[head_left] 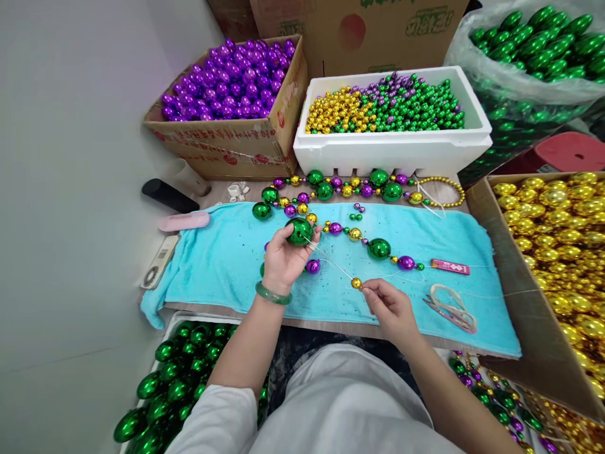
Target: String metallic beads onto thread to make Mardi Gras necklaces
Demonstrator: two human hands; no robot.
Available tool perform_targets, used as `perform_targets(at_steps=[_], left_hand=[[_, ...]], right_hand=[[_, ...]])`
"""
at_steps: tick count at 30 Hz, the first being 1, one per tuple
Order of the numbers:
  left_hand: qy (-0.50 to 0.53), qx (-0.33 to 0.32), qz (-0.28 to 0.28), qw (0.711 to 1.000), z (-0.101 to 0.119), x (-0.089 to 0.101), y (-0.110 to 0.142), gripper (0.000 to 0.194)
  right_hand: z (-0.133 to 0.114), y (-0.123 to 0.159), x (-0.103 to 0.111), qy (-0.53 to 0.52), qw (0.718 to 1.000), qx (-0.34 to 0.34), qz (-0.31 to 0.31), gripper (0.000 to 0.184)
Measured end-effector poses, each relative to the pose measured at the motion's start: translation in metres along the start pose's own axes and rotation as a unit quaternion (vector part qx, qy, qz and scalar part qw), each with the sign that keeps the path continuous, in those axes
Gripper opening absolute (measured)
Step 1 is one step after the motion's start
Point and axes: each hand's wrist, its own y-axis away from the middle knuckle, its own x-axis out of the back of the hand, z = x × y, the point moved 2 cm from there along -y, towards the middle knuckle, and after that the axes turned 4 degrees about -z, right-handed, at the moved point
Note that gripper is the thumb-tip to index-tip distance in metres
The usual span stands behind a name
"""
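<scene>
My left hand, with a green bangle on the wrist, is closed round a large shiny green ball above the turquoise towel. My right hand pinches a thin needle or thread next to a small gold bead; the thread runs up to the green ball. A strand of green, purple and gold beads lies on the towel just beyond my hands. A small purple bead sits below my left hand.
Behind the towel stand a cardboard box of purple balls and a white foam box of small gold, green and purple beads. Gold balls fill a box on the right. Green balls lie lower left. Scissors and a pink lighter rest on the towel.
</scene>
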Motion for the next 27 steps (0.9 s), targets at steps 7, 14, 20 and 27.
perform_targets(at_steps=[7, 14, 20, 27], left_hand=[[-0.179, -0.171, -0.004, 0.969, -0.011, -0.003, 0.011, 0.082], [-0.15, -0.13, -0.044, 0.979, -0.036, -0.016, 0.023, 0.061], [-0.141, -0.133, -0.055, 0.979, -0.037, -0.02, 0.023, 0.038], [-0.159, -0.12, -0.069, 0.977, -0.034, -0.025, 0.029, 0.039]], right_hand=[[-0.002, 0.0, 0.001, 0.026, 1.0, 0.011, 0.011, 0.027], [0.011, -0.003, 0.002, 0.018, 0.999, -0.011, 0.028, 0.03], [0.012, -0.002, 0.008, 0.022, 0.999, -0.008, 0.041, 0.029], [0.017, -0.007, 0.012, 0.014, 0.999, -0.001, 0.041, 0.03]])
